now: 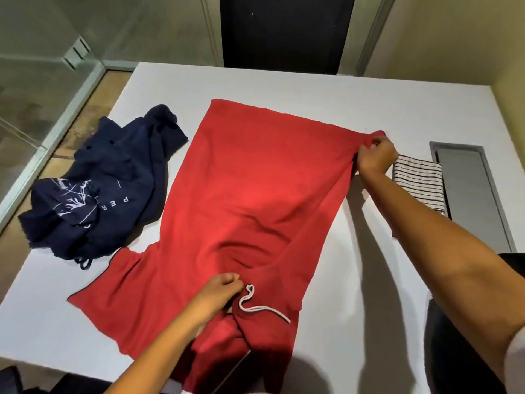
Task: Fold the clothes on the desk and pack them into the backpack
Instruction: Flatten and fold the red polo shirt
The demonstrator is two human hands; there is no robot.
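Observation:
A red hooded garment (250,194) lies spread across the middle of the white desk (176,83), its hem toward the far side and its white drawstring (255,305) near the front. My left hand (220,294) pinches the red cloth near the neck, just left of the drawstring. My right hand (375,157) grips the far right hem corner, which is lifted slightly. A crumpled navy garment (108,189) with white print sits at the desk's left. No backpack is clearly in view.
A folded black-and-white striped cloth (420,180) lies at the right, beside a grey recessed panel (471,194) in the desk. Glass partition and floor are off the left edge. A dark doorway stands beyond the far edge.

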